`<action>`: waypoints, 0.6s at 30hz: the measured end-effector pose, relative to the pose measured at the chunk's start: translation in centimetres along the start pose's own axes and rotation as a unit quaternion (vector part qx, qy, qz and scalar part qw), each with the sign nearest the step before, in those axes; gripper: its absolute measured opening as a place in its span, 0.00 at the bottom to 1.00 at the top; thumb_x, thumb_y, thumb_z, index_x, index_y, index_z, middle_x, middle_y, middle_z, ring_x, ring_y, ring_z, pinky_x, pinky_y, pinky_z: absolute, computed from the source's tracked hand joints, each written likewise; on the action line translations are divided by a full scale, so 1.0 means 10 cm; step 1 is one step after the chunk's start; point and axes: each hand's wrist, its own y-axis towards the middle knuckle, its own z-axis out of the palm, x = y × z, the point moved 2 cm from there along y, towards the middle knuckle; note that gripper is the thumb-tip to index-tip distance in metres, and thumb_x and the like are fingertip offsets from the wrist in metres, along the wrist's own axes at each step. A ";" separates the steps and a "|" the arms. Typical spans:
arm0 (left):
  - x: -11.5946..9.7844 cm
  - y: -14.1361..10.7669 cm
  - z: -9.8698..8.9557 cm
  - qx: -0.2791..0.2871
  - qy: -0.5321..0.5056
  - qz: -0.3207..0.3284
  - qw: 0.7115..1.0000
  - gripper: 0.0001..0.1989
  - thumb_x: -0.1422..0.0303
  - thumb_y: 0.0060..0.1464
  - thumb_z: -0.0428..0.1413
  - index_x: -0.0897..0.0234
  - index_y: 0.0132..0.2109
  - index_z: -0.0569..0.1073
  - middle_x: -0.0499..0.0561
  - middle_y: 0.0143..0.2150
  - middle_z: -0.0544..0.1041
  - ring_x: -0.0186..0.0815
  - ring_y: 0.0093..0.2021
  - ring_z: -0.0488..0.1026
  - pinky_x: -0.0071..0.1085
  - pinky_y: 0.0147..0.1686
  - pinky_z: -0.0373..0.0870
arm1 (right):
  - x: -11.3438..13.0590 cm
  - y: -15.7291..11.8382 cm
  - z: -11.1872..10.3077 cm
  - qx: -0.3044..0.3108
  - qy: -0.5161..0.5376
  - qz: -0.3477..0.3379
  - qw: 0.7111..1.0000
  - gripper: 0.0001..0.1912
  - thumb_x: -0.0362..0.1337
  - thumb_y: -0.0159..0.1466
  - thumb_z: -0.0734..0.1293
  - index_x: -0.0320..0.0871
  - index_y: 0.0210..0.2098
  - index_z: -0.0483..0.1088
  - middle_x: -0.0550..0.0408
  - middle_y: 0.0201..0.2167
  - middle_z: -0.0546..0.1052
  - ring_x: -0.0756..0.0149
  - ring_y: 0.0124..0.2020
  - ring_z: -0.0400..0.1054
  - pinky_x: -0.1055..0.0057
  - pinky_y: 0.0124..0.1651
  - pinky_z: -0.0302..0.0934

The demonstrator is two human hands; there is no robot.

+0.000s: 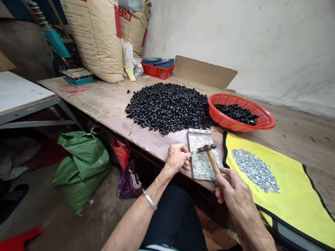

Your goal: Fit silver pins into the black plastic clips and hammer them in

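My left hand pinches a tiny dark part at the left edge of a grey stone slab. Wrapped round the wooden handle of a small hammer, my right hand is closed; the hammer's metal head is over the slab, near the left fingertips. Beyond the slab lies a large heap of black parts. More black parts fill some of a red plastic basket at the right. Small silvery metal pieces are spread on a yellow cloth.
Large paper sacks, a red crate with blue trays and a cardboard sheet stand along the back of the wooden table. On the floor at the left are a green sack and a purple bag.
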 end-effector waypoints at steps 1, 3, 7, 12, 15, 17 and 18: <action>-0.01 -0.04 -0.01 0.006 0.000 0.005 1.000 0.06 0.79 0.42 0.52 0.66 0.23 0.64 0.42 0.11 0.65 0.29 0.09 0.63 0.26 0.10 0.66 | 0.00 0.00 -0.01 -0.014 -0.031 -0.016 0.999 0.17 0.42 0.63 0.56 0.38 0.45 0.67 0.58 0.13 0.70 0.64 0.14 0.65 0.71 0.19 0.56; -0.04 -0.14 -0.04 0.020 0.002 0.022 1.000 0.05 0.77 0.42 0.53 0.66 0.23 0.65 0.41 0.12 0.65 0.29 0.10 0.63 0.25 0.11 0.65 | 0.02 -0.04 -0.02 -0.060 -0.138 -0.068 0.986 0.13 0.39 0.62 0.57 0.41 0.40 0.70 0.56 0.16 0.71 0.64 0.16 0.66 0.72 0.20 0.52; -0.11 -0.41 -0.06 0.045 0.021 0.057 0.997 0.05 0.75 0.42 0.54 0.65 0.23 0.66 0.41 0.12 0.65 0.27 0.11 0.63 0.21 0.12 0.63 | 0.08 -0.13 -0.04 -0.115 -0.330 -0.145 0.925 0.15 0.37 0.63 0.56 0.42 0.32 0.73 0.51 0.18 0.72 0.64 0.20 0.67 0.73 0.20 0.48; -0.17 -0.66 -0.07 0.056 0.064 0.082 0.993 0.05 0.73 0.43 0.55 0.65 0.23 0.67 0.42 0.12 0.65 0.26 0.12 0.64 0.20 0.13 0.60 | 0.16 -0.20 -0.13 -0.076 -0.058 -0.146 0.985 0.15 0.44 0.60 0.60 0.44 0.34 0.74 0.50 0.30 0.77 0.63 0.30 0.70 0.69 0.29 0.60; -0.18 -0.72 -0.07 0.074 0.067 0.082 0.992 0.04 0.72 0.43 0.56 0.65 0.24 0.68 0.42 0.12 0.65 0.26 0.12 0.64 0.20 0.12 0.60 | 0.24 -0.26 -0.04 0.101 0.201 -0.047 0.973 0.18 0.48 0.56 0.65 0.41 0.38 0.73 0.53 0.24 0.74 0.68 0.20 0.65 0.71 0.24 0.59; -0.17 -0.73 -0.09 0.082 0.055 0.068 0.993 0.04 0.72 0.43 0.56 0.65 0.24 0.68 0.42 0.13 0.66 0.26 0.11 0.63 0.20 0.12 0.61 | 0.30 -0.32 0.03 0.168 0.333 0.013 0.928 0.19 0.47 0.54 0.68 0.39 0.39 0.72 0.54 0.23 0.73 0.71 0.18 0.62 0.72 0.21 0.55; -0.16 -0.73 -0.10 0.091 0.041 0.060 0.993 0.04 0.72 0.43 0.56 0.66 0.24 0.68 0.43 0.13 0.67 0.26 0.11 0.63 0.21 0.11 0.61 | 0.33 -0.36 0.07 0.177 0.380 0.031 0.908 0.19 0.46 0.53 0.69 0.38 0.38 0.72 0.53 0.24 0.73 0.72 0.18 0.61 0.73 0.21 0.54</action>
